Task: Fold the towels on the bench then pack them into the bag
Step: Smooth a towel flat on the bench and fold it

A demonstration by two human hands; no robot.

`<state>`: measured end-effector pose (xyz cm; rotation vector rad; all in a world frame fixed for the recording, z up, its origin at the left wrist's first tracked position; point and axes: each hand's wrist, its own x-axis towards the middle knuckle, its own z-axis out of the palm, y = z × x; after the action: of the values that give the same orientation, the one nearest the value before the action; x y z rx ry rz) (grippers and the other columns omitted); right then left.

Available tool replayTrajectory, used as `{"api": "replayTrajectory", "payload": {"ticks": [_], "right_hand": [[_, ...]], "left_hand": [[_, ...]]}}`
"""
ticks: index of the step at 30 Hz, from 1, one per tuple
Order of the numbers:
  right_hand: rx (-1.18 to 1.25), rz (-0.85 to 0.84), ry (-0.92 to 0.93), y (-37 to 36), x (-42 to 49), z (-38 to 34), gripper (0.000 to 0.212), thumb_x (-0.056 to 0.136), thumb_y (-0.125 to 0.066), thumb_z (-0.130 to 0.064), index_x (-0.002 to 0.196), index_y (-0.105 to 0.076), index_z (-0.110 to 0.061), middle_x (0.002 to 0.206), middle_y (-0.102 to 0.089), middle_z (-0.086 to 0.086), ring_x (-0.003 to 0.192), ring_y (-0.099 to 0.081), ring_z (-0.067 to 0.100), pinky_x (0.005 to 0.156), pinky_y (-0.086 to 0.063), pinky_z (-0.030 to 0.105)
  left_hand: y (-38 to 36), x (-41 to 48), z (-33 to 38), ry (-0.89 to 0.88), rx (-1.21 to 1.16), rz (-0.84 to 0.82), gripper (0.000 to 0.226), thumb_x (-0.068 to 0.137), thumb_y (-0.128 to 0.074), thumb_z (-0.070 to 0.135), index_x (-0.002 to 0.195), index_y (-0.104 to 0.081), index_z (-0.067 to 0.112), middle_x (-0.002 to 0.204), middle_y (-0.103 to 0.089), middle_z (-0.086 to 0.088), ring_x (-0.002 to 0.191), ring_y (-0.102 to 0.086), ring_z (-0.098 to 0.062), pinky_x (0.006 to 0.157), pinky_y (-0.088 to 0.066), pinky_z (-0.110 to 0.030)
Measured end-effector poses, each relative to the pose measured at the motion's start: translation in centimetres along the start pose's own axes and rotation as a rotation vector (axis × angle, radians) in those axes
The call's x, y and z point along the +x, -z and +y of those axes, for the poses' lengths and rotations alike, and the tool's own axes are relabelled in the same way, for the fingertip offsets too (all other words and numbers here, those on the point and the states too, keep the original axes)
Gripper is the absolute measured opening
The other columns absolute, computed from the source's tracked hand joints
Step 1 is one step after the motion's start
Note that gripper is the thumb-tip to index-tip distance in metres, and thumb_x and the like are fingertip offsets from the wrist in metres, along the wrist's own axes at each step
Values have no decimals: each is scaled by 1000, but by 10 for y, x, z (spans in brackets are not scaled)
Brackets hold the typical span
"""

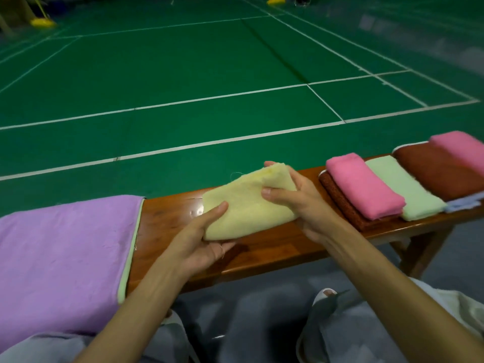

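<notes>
Green court [183, 74] behind the bench [170, 218]. My left hand [207, 239] grips the yellow towel [243, 208] at its near corner, right hand [293, 197] at its far end, nearer the folded pile [364, 187].

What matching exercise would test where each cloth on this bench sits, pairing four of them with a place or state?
Things:
1. yellow towel
2. purple cloth
3. near pink towel
4. light green towel

Places or states:
A. folded, just right of the near pink towel
B. spread flat over the left part of the bench
C. folded, lying on a brown towel
D. folded, held by the left hand and right hand

Pairs: 1-D, 2-B, 3-C, 4-A
</notes>
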<state>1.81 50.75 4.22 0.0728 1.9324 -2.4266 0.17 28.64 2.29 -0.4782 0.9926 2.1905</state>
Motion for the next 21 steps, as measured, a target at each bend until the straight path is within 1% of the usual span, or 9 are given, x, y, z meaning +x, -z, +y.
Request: {"api": "replayTrajectory", "payload": {"ticks": [2,3,5,7,8,10,13,18,21], "right_hand": [[20,85,-12,17,-5,-7,64,68,-81,-13,130,-65,-18,114,-75,5,98,-71,17,84,-57,32],[34,138,-22,28,-8,-12,59,68,-81,-10,125,-68,-15,112,-76,6,97,-72,18,81,-59,32],[46,263,-37,50,-16,-21,36,75,-81,-4,110,-73,-8,98,-79,4,89,-73,19,69,-59,28],[48,398,-64,78,-25,-33,20,80,-78,-4,99,-74,-6,86,-78,0,82,-72,17,59,-57,28],[55,454,-79,92,-29,-37,19,80,-78,-6,98,-73,-6,84,-77,0,80,-72,17,55,-55,28],[61,557,-102,122,-35,-45,22,80,-80,-11,100,-72,-6,86,-75,3,76,-71,17,45,-50,26],[105,693,-98,165,-40,-55,25,78,-82,-13,99,-72,-6,98,-75,7,85,-72,21,49,-53,27],[164,900,-97,226,-35,-64,16,79,-83,-14,88,-71,-10,68,-73,1,58,-69,15,55,-60,32],[46,1022,-58,262,-31,-58,22,77,-88,-24,81,-72,-9,67,-70,3,46,-63,13,50,-56,27]], "left_hand": [[-25,11,0,-34,39,27,49,81,-73,8,128,-59,3,105,-76,-20,90,-77,-33,63,-63,-39],[-39,18,0,-48,56,28,45,81,-73,8,124,-60,3,99,-77,-19,83,-77,-30,60,-63,-37],[-65,39,1,-75,104,15,44,80,-75,9,122,-62,3,96,-77,-15,81,-77,-25,63,-64,-35],[-97,65,-1,-88,208,-16,38,83,-75,10,119,-64,3,96,-77,-10,83,-75,-20,74,-65,-34],[-115,78,-2,-101,268,-37,32,87,-74,11,116,-65,4,95,-76,-8,83,-73,-17,79,-64,-33],[-153,104,-7,-132,369,-89,20,91,-73,12,110,-66,6,91,-75,-5,79,-71,-15,80,-62,-30],[-207,150,-15,-168,508,-156,23,89,-76,14,110,-66,9,94,-73,-5,81,-69,-16,76,-61,-31],[-286,227,-48,-152,594,-193,39,80,-85,11,113,-66,5,93,-73,-11,67,-71,-17,59,-59,-30],[-313,267,-67,-196,744,-210,37,81,-86,14,110,-65,7,87,-70,-8,66,-66,-18,58,-59,-31]]}}
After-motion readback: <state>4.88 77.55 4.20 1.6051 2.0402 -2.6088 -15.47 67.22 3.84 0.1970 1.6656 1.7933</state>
